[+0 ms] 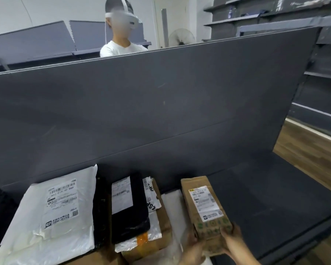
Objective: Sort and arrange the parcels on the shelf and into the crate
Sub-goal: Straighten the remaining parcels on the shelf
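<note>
Head view: oblong brown cardboard box at lower centre-right of frame, creased skin, white printed label on the top face, green stamps along the near end. I grip that near end two-handed: left hand curled round the left corner, right hand with its fingers hooked over the right corner. Cannot tell whether the far end touches the shelf, a matte dark grey board.

Left of the box: glossy black mailer with white label, lying on a crinkled white poly bag and a brown carton. Lower left: large wrinkled white mailer, labelled.

Tall grey back panel rises behind the shelf. Beyond it, upper left, a person in a white shirt. Grey shelving upper right; wood-plank floor at right edge.
</note>
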